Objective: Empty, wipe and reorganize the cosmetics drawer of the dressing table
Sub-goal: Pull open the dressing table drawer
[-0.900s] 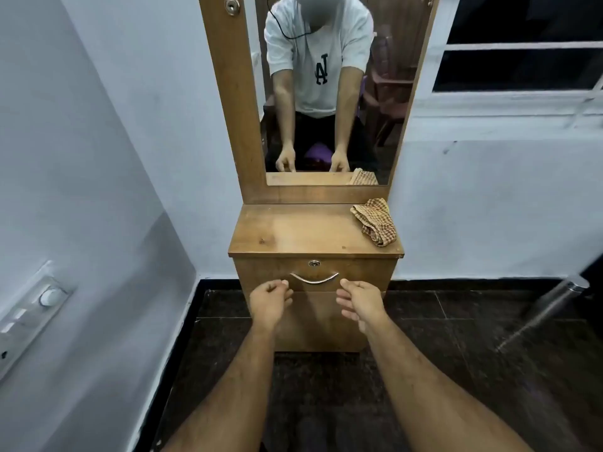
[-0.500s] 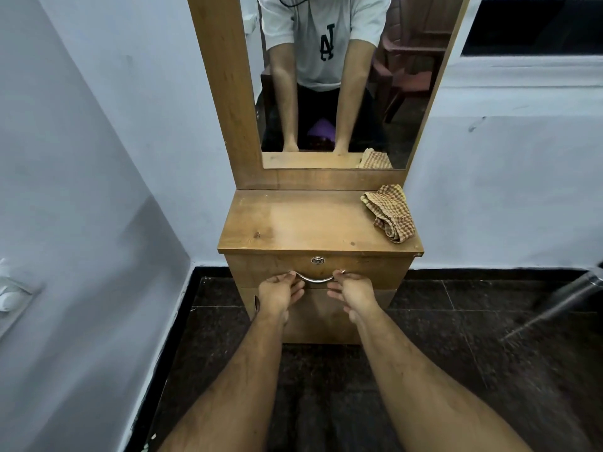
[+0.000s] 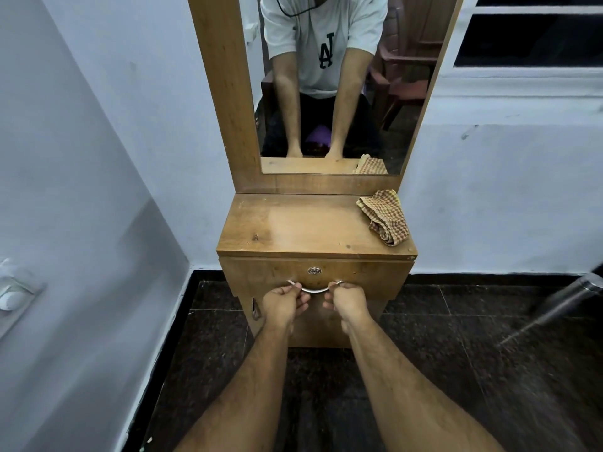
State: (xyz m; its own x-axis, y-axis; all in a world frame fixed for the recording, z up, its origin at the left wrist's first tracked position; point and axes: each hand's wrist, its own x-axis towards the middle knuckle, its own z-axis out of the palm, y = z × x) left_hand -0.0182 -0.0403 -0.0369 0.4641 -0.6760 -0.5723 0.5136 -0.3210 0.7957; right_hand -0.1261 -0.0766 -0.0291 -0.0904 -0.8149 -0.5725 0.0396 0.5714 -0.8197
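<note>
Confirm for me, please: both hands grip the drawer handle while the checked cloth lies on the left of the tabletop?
Not quite. The cloth lies on the right of the tabletop, per the head view. Both the left hand and right hand do grip the handle.

The desk (image 3: 293, 226) is warm brown wood with a darker grain, and the drawer front (image 3: 368, 275) has the same brown. The handle (image 3: 314, 291) and the round lock (image 3: 314, 271) are silver metal. The cloth (image 3: 386, 216) has a small check pattern in brown and pale yellow. The walls (image 3: 98, 141) are pale blue-white. The floor (image 3: 456, 337) is dark speckled stone, almost black. In the mirror (image 3: 326, 93), a white shirt with dark letters.
</note>
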